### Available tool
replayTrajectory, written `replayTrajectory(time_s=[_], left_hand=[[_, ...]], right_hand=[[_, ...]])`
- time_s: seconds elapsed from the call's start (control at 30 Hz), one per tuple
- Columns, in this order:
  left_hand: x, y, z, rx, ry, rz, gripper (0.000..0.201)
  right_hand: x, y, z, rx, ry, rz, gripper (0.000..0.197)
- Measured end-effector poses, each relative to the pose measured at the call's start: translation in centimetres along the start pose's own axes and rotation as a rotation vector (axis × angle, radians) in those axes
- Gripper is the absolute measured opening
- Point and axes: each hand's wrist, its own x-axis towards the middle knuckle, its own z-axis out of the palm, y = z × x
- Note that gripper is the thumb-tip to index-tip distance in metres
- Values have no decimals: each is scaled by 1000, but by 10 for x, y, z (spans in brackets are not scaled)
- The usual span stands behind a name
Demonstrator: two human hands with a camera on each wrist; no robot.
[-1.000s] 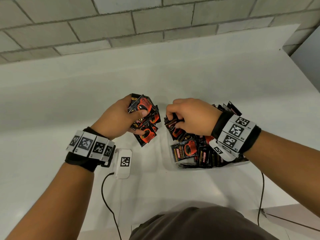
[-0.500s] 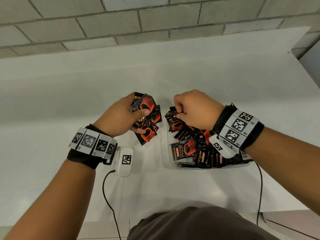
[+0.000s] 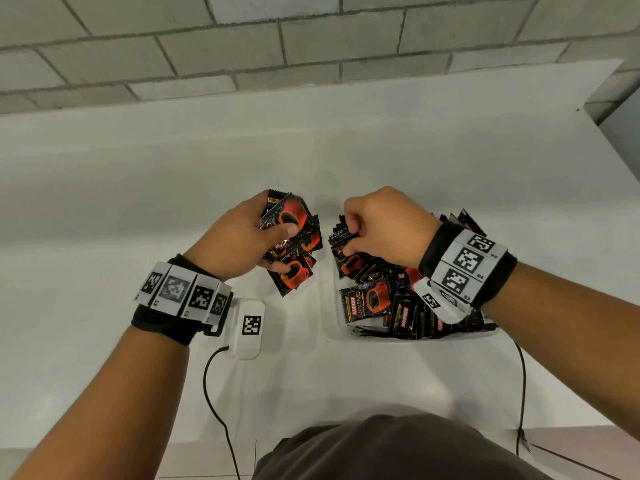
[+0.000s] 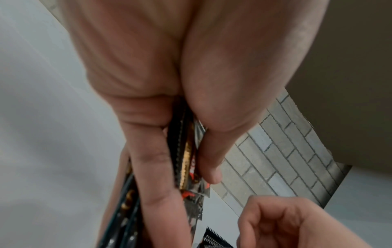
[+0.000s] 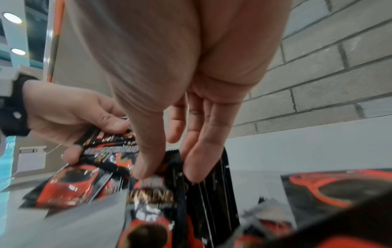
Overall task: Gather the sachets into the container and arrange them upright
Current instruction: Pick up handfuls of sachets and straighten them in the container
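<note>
A fanned bundle of sachets (image 3: pixel 292 239) is gripped in the left hand (image 3: pixel 235 242) above the white counter (image 3: pixel 138 202), just left of the clear container (image 3: pixel 408 336). At the container's far left corner, a few standing sachets (image 3: pixel 346 237) are pinched between thumb and fingertips of the right hand (image 3: pixel 388 226); other sachets (image 3: pixel 367 301) are seen lying flat and jumbled inside. The arranging step appears to be under way. Next, the pinched sachets would likely need seating upright, and the left-hand bundle brought across.
</note>
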Motion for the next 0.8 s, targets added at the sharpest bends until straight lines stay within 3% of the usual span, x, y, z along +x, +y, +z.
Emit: replayTrajectory(time_s=[0.17, 0.23, 0.33, 0.47, 0.63, 0.8], left_hand=[[-7, 5, -7, 71, -15, 20, 30], [-14, 11, -11, 152, -69, 61, 33], [-28, 22, -17, 262, -190, 134, 51], [-32, 36, -19, 664, -286, 170, 80], [-25, 49, 9, 1113, -488, 247, 70], [-13, 37, 41, 1414, -637, 187, 75]], right_hand=[[-11, 3, -10, -87, 43, -37, 36], [-18, 7, -7, -134, -50, -31, 37], [-29, 11, 3, -155, -205, -61, 21], [-39, 9, 17, -308, -373, -120, 34], [-38, 4, 19, -362, -464, -92, 59], [-36, 5, 27, -461, -479, -88, 63]])
